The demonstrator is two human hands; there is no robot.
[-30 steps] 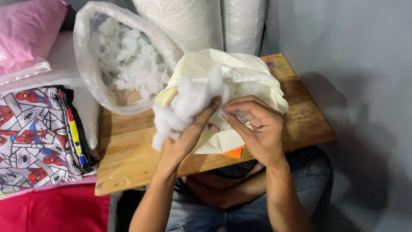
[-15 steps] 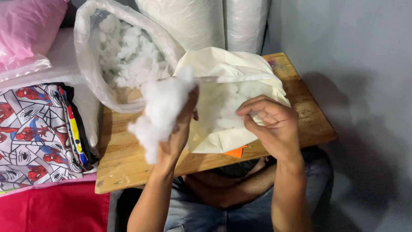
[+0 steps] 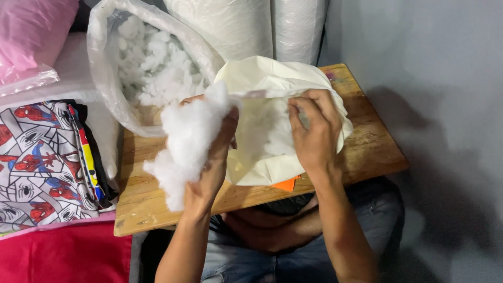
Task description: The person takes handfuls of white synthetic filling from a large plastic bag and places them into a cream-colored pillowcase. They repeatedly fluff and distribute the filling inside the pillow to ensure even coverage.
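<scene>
From the head cam I see my left hand [image 3: 212, 167] closed round a big clump of white stuffing [image 3: 186, 141], fingers wrapped over its right side, thumb side hidden behind the fluff; the clump hangs above the wooden table [image 3: 367, 152], just left of the cream pillow cover [image 3: 272, 84] and touching its open edge. My right hand [image 3: 314, 131] is curled over the cover's mouth, fingers bent & pinching the top edge of the fabric, holding the opening up; more white fill shows inside the cover, behind & below that hand. The cover sits on the table's middle, its lower part lying flat on the wood, w/ a small orange scrap [image 3: 287, 183] poking out from under its bottom edge. Behind-left of the cover, a clear plastic bag [image 3: 105, 78] stands open, leaning on the table's back-left corner, holding loose tufts of the same white fill. Back of the table: two white rolls of material [image 3: 246, 26] upright, side by side, touching the cover from behind. Left of the table: a folded printed fabric [image 3: 36, 162] w/ red/blue cartoon pattern, a pink pillow [image 3: 31, 31] in plastic wrap at top-left, red cloth [image 3: 63, 257] at bottom-left. Grey wall [image 3: 429, 63] to the right. My knees in jeans [image 3: 293, 257] show under the table edge.
</scene>
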